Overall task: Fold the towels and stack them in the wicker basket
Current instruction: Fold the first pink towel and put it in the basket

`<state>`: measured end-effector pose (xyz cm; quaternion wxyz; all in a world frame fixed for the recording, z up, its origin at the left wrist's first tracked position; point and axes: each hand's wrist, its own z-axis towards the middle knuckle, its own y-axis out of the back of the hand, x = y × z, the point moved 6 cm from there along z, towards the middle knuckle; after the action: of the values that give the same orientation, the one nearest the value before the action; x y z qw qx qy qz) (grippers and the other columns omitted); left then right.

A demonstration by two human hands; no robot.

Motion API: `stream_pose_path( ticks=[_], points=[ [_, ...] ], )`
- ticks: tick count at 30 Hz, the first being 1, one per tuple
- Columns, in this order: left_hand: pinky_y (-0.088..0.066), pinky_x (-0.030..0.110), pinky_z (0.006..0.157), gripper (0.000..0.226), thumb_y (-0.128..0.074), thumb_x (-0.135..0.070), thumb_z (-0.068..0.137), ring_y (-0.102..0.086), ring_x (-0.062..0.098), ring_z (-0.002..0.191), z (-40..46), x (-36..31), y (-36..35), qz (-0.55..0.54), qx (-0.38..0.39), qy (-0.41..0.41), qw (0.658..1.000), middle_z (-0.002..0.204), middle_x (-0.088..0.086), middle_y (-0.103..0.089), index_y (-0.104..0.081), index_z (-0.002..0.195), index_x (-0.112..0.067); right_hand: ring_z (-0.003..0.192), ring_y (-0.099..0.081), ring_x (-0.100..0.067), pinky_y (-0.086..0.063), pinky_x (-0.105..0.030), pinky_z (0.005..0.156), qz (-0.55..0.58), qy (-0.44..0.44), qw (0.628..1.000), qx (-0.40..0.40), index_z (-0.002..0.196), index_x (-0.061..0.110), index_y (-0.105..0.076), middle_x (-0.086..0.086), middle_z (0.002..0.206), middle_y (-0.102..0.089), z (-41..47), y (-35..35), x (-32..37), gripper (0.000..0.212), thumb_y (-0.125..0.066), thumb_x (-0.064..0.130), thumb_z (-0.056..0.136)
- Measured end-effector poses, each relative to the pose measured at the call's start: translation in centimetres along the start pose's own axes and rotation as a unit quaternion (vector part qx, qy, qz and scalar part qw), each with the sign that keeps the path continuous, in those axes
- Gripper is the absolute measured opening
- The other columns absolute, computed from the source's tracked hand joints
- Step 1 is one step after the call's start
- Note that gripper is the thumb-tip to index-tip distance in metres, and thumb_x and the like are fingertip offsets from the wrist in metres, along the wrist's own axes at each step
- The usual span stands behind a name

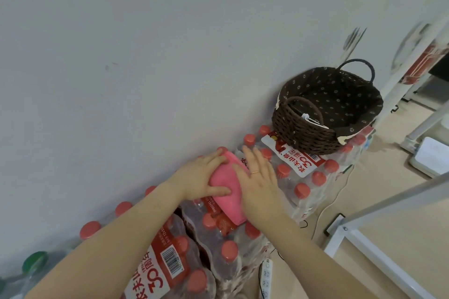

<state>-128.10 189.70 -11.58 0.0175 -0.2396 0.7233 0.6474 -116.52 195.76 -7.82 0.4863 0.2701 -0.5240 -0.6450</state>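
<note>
A pink towel (227,187), folded into a narrow oblong, lies on top of shrink-wrapped packs of red-capped water bottles. My left hand (204,177) grips its left side, thumb over the near part and fingers over the far end. My right hand (260,177), wearing a ring, lies flat with fingers spread against the towel's right side. The dark brown wicker basket (303,136), lined with dark flowered cloth and fitted with two loop handles, stands on another bottle pack further right, against the wall. Its inside shows only the lining.
Bottle packs (303,177) line the grey wall (145,56). A white power strip (266,277) and cables lie on the floor beside them. White metal table frames (359,233) stand at the right, with a white box (432,158) on the floor.
</note>
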Motion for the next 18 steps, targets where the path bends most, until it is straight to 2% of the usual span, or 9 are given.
stream_pose_path(
  ticks=[2, 4, 7, 10, 12, 13, 15, 16, 18],
  points=[
    [-0.016, 0.025, 0.114, 0.114, -0.028, -0.079, 0.051, -0.021, 0.018, 0.142, -0.1, 0.3, -0.2, -0.006, 0.004, 0.004, 1.000, 0.158, 0.000, -0.004, -0.014, 0.147, -0.020, 0.133, -0.039, -0.028, -0.023, -0.042, 0.109, 0.003, 0.108, 0.993, 0.054, 0.120, 0.013, -0.059, -0.010, 0.137, -0.051, -0.7, -1.4, 1.7, 0.052, -0.038, 0.028, 0.075],
    [-0.014, 0.025, 0.114, 0.114, -0.027, -0.075, 0.048, -0.019, 0.018, 0.142, -0.3, 0.6, -0.3, 0.000, 0.015, 0.008, 1.000, 0.158, 0.000, -0.002, -0.008, 0.148, -0.023, 0.131, -0.044, -0.022, -0.017, -0.040, 0.108, -0.021, 0.159, 0.978, 0.132, 0.130, 0.013, -0.051, -0.005, 0.138, -0.052, -1.7, -3.1, 2.2, 0.057, -0.035, 0.041, 0.083],
    [-0.010, 0.026, 0.114, 0.115, -0.024, -0.079, 0.048, -0.012, 0.018, 0.144, -0.6, 0.8, -0.4, 0.003, 0.028, 0.020, 0.999, 0.158, 0.000, 0.002, -0.004, 0.148, -0.026, 0.129, -0.047, -0.019, -0.018, -0.038, 0.106, -0.057, 0.143, 0.968, 0.198, 0.135, 0.014, -0.044, -0.003, 0.139, -0.050, -2.3, -4.7, 0.9, 0.075, -0.033, 0.063, 0.080],
    [0.000, 0.026, 0.115, 0.122, -0.020, -0.088, 0.046, 0.000, 0.016, 0.145, -1.1, 0.8, -0.3, 0.028, 0.013, 0.018, 0.999, 0.157, 0.002, 0.007, -0.003, 0.148, -0.023, 0.141, -0.017, -0.019, -0.001, -0.037, 0.111, -0.023, 0.099, 0.970, 0.221, 0.146, 0.014, -0.023, 0.000, 0.153, -0.019, -2.8, -4.1, -0.9, 0.099, -0.031, 0.078, 0.070],
    [0.005, 0.027, 0.114, 0.135, -0.004, -0.098, 0.039, 0.007, 0.015, 0.145, -1.5, 0.8, -0.5, 0.059, 0.010, -0.002, 0.998, 0.156, 0.002, 0.012, -0.001, 0.148, -0.019, 0.140, -0.008, -0.016, 0.005, -0.037, 0.110, -0.029, 0.076, 0.981, 0.177, 0.147, 0.016, -0.015, 0.001, 0.153, -0.016, -3.3, -3.4, -1.9, 0.107, -0.022, 0.087, 0.068],
    [0.007, 0.026, 0.113, 0.137, 0.006, -0.098, 0.037, 0.010, 0.013, 0.144, -1.7, 0.9, -0.6, 0.065, 0.015, -0.012, 0.998, 0.155, 0.001, 0.014, 0.000, 0.148, -0.017, 0.139, -0.003, -0.015, 0.009, -0.036, 0.111, -0.032, 0.070, 0.984, 0.162, 0.148, 0.018, -0.012, 0.001, 0.154, -0.014, -3.5, -3.2, -2.3, 0.108, -0.018, 0.088, 0.066],
    [0.010, 0.024, 0.111, 0.139, 0.008, -0.098, 0.036, 0.018, 0.008, 0.138, -1.8, 1.2, -0.6, 0.070, 0.036, -0.028, 0.996, 0.152, 0.000, 0.020, 0.004, 0.148, -0.014, 0.139, 0.011, -0.014, 0.016, -0.035, 0.112, -0.024, 0.058, 0.981, 0.186, 0.148, 0.022, -0.004, 0.003, 0.156, -0.004, -3.5, -3.3, -2.5, 0.108, -0.023, 0.086, 0.063],
    [0.010, 0.024, 0.111, 0.141, 0.002, -0.099, 0.036, 0.020, 0.007, 0.136, -1.8, 1.2, -0.6, 0.075, 0.053, -0.035, 0.995, 0.151, 0.000, 0.022, 0.006, 0.147, -0.012, 0.141, 0.012, -0.014, 0.012, -0.035, 0.115, -0.022, 0.051, 0.978, 0.199, 0.148, 0.023, -0.004, 0.003, 0.157, -0.002, -3.3, -3.2, -2.3, 0.102, -0.026, 0.078, 0.066],
    [0.009, 0.023, 0.112, 0.136, -0.018, -0.090, 0.040, 0.016, 0.013, 0.141, -1.5, 1.4, -0.4, 0.086, 0.089, -0.041, 0.991, 0.152, 0.006, 0.022, 0.007, 0.147, -0.010, 0.145, -0.007, -0.018, -0.010, -0.037, 0.119, 0.011, 0.019, 0.981, 0.194, 0.148, 0.023, -0.015, 0.000, 0.158, -0.009, -2.8, -2.8, -1.7, 0.086, -0.045, 0.058, 0.076]
  ],
)
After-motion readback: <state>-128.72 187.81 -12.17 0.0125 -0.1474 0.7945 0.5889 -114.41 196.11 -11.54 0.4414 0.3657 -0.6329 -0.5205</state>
